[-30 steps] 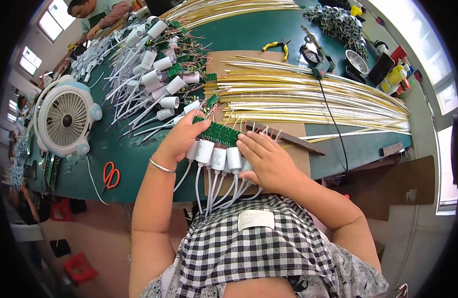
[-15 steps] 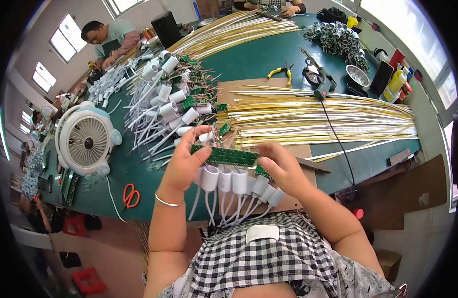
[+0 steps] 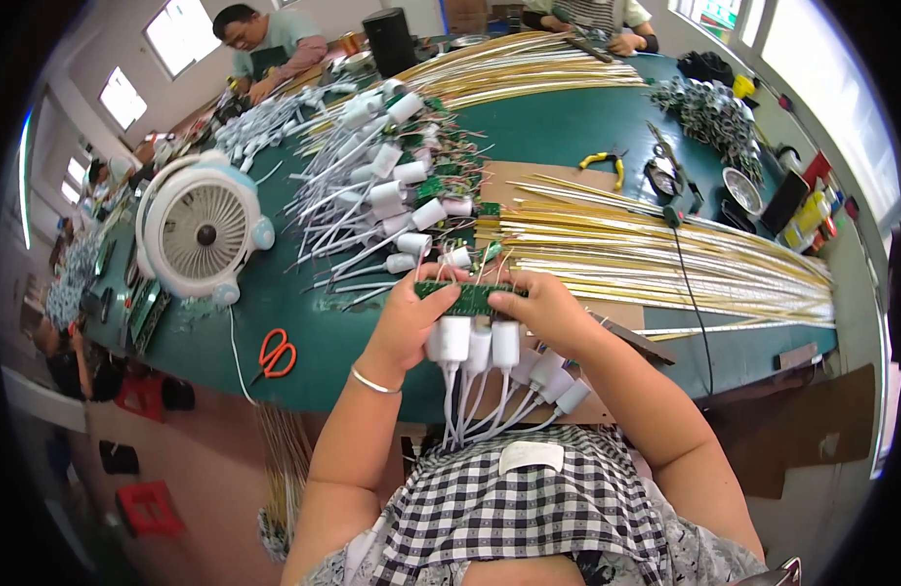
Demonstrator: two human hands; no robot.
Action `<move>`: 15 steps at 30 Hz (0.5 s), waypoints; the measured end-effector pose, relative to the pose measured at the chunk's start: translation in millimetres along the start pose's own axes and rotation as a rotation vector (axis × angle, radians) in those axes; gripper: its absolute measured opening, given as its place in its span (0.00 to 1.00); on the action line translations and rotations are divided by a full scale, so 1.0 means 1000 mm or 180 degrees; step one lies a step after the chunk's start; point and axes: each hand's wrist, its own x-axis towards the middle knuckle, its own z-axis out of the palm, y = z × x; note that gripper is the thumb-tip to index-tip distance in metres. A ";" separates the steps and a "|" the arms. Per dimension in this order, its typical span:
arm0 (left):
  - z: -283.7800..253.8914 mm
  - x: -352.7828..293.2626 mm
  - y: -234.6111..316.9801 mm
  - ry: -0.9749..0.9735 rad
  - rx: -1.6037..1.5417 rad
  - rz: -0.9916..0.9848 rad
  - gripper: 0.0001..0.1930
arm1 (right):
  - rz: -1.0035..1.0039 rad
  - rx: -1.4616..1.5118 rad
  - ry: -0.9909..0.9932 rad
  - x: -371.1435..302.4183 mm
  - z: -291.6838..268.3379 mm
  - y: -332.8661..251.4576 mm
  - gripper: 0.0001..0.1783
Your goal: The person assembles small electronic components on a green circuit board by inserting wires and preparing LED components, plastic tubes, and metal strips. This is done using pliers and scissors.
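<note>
A long green circuit board (image 3: 473,299) is pinched between my two hands in front of me. My left hand (image 3: 417,314) grips its left end, thumb on the near face. At the other end my right hand (image 3: 541,311) is closed on the board with its thumb against the edge. Thin wires rise behind the board between my fingers. Just below it are several white cylindrical housings (image 3: 455,339), whose white cables (image 3: 450,400) run down toward my apron. Whether wires join these housings to the board is hidden.
White housings with cables and small boards (image 3: 387,200) are heaped beyond my hands. Gold and silver strips (image 3: 655,249) lie at right, near yellow-handled pliers (image 3: 607,164). A white fan (image 3: 204,230) and orange scissors (image 3: 277,354) are at left. Two people work across the green table (image 3: 558,117).
My right hand has closed on the board's right end; its fingers were looser before. The board sits slightly higher and more level. The whole view has shifted, so the table contents appear further right.
</note>
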 end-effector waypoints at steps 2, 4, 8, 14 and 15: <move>-0.003 0.013 -0.015 0.0267 0.0537 0.0169 0.08 | 0.0344 -0.0666 0.0178 0.016 0.004 0.012 0.16; -0.003 0.019 -0.029 0.0397 0.0624 0.0310 0.07 | 0.0247 -0.0935 0.0378 0.028 0.007 0.032 0.16; -0.007 0.004 -0.014 0.0176 -0.0054 0.0140 0.07 | 0.0562 0.0305 -0.0244 0.023 0.005 0.001 0.15; -0.018 0.015 -0.024 0.0250 -0.0147 0.0074 0.07 | 0.0628 0.0399 -0.0325 0.040 0.021 0.005 0.11; -0.016 0.016 -0.029 0.0245 -0.0138 0.0070 0.07 | 0.0625 0.0408 -0.0318 0.041 0.024 0.008 0.11</move>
